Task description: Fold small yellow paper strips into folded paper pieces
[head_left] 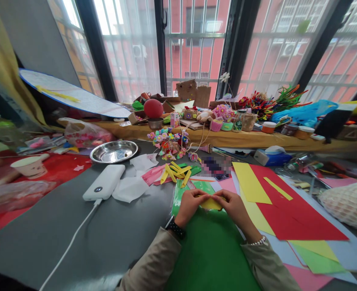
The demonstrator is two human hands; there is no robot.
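Note:
Between my two hands is a small piece of yellow paper (pixel 211 203), held over a green sheet (pixel 211 250). My left hand (pixel 190 205) pinches its left end with thumb and fingers. At the other end, my right hand (pixel 231 205) grips the paper the same way. The thumbs nearly meet along its upper edge. Just beyond my hands lies a pile of folded yellow paper strips (pixel 175 173), with pink paper (pixel 154 174) under and beside it. To the right, a yellow sheet (pixel 251 182) and a narrow yellow strip (pixel 277 188) rest on red paper (pixel 302 218).
A white power bank (pixel 104 184) with a cable lies left, near a steel plate (pixel 114 152) and a paper cup (pixel 29 166). Paper-flower crafts (pixel 169 141) stand at the back. A blue tissue box (pixel 272 156) and a netted white bundle (pixel 349 204) are on the right.

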